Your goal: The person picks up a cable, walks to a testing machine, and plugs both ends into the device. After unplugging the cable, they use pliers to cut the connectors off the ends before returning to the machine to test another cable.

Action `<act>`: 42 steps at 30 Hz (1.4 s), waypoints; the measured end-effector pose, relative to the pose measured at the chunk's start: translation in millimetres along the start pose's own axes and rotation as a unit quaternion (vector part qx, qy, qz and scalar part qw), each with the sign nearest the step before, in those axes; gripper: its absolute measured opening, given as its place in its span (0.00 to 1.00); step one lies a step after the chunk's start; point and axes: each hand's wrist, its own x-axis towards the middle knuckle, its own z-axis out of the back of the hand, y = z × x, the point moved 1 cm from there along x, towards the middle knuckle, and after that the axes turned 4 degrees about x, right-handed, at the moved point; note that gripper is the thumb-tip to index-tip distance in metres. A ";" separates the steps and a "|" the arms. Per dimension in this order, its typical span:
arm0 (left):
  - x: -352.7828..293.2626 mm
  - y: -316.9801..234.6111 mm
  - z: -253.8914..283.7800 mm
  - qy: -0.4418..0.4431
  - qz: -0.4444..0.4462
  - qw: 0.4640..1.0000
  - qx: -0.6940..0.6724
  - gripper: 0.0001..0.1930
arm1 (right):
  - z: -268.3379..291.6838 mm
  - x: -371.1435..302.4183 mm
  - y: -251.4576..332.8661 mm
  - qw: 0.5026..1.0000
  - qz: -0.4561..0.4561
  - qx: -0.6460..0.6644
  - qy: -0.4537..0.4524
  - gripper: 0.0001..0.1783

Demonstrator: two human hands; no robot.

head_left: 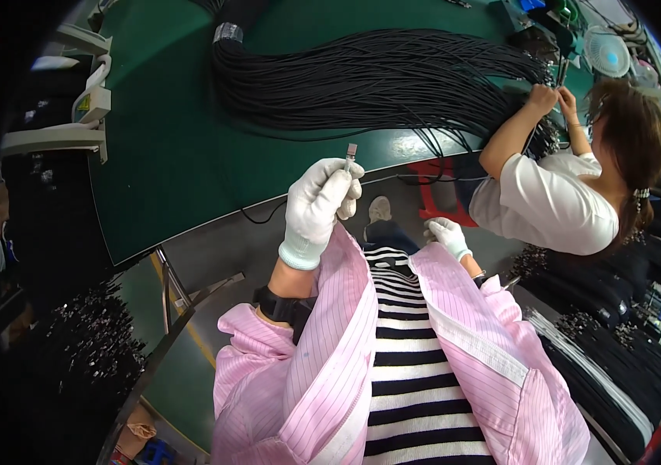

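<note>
My left hand point(319, 201), in a white glove, is raised before my chest at the edge of the green table. Its thumb and fingers pinch a cable's small silver plug point(351, 150), which points upward and looks like a USB plug. A thin grey cable point(400, 177) runs off to the right from beside those fingers. My right hand point(447, 234), gloved too, is low by my right side with its fingers curled. What it holds, if anything, is hidden. A long bundle of black cables point(361, 81) lies across the table beyond my left hand, bound by a clear wrap point(228, 33).
To the right a co-worker point(571, 186) bends over the bundle's far end, both hands at the cable ends. A red stool point(437, 203) stands under the table edge. More black cables with metal ends point(94, 333) hang at the left. A fan point(606, 52) is at the back right.
</note>
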 end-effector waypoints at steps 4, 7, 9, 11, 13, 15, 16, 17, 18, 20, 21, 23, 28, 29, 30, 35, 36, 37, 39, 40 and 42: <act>-6.8 -5.9 -15.4 -0.008 0.011 0.998 0.054 0.08 | -9.8 -16.1 43.7 0.998 0.055 -0.015 0.004 0.10; -9.3 -7.2 -23.5 -0.016 0.008 0.998 0.052 0.08 | -20.3 -17.4 67.4 0.996 0.086 -0.023 0.006 0.11; -11.0 -5.4 -27.5 -0.027 0.011 0.997 0.072 0.08 | -16.1 -17.9 77.5 0.995 0.097 -0.034 -0.001 0.12; -11.6 1.9 -25.8 -0.047 0.005 0.995 0.091 0.07 | -15.2 -13.5 70.1 0.994 0.084 -0.063 -0.003 0.14; -13.0 7.6 -22.5 -0.047 -0.014 0.996 0.069 0.07 | -9.0 -6.5 53.3 0.995 0.064 -0.071 -0.006 0.14; -15.1 9.3 -24.9 -0.037 -0.021 0.998 0.047 0.07 | 1.2 -1.3 32.3 0.996 0.058 -0.065 -0.030 0.14; -18.1 7.2 -24.8 -0.054 -0.023 0.998 0.035 0.07 | 3.4 1.8 22.9 0.996 0.048 -0.069 -0.029 0.14; -20.3 5.5 -25.1 -0.071 -0.024 0.997 0.022 0.07 | 7.4 4.3 14.3 0.996 0.052 -0.065 -0.035 0.14; -18.8 8.6 -26.9 -0.057 -0.022 0.998 0.019 0.07 | 15.8 7.3 4.0 0.992 0.061 -0.097 -0.047 0.15; -21.5 6.8 -27.1 -0.069 -0.026 0.997 0.033 0.08 | 22.8 11.7 -6.1 0.982 0.078 -0.167 -0.052 0.15; -21.7 8.4 -27.2 -0.073 -0.025 0.996 0.040 0.09 | 25.5 11.3 -9.0 0.982 0.080 -0.163 -0.058 0.15; -21.1 10.9 -29.7 -0.062 -0.027 0.997 0.043 0.09 | 30.3 11.8 -13.6 0.986 0.064 -0.137 -0.072 0.16; -21.1 13.7 -35.9 -0.061 -0.035 0.996 0.059 0.09 | 39.2 15.6 -18.8 0.986 0.059 -0.131 -0.081 0.18; -21.2 13.7 -37.0 -0.065 -0.037 0.995 0.063 0.09 | 40.7 17.7 -21.2 0.987 0.061 -0.128 -0.082 0.18; -21.2 13.4 -38.6 -0.063 -0.038 0.995 0.065 0.09 | 42.3 20.8 -24.6 0.985 0.064 -0.139 -0.084 0.18; -20.2 14.0 -42.9 -0.079 -0.032 0.994 0.071 0.09 | 50.1 28.5 -31.8 0.977 0.062 -0.181 -0.091 0.18; -20.3 14.3 -43.2 -0.081 -0.034 0.994 0.072 0.09 | 51.7 29.1 -32.7 0.975 0.057 -0.193 -0.091 0.18; -20.6 14.4 -43.9 -0.083 -0.035 0.993 0.073 0.09 | 53.4 29.9 -33.9 0.976 0.058 -0.192 -0.091 0.18; -21.4 14.0 -46.1 -0.083 -0.040 0.993 0.076 0.09 | 57.8 32.1 -37.7 0.976 0.047 -0.187 -0.101 0.18; -21.7 13.8 -47.1 -0.083 -0.043 0.993 0.077 0.09 | 60.1 33.1 -39.8 0.976 0.042 -0.184 -0.106 0.18; -22.3 13.9 -48.7 -0.084 -0.047 0.992 0.080 0.09 | 64.9 34.8 -44.1 0.977 0.036 -0.185 -0.104 0.18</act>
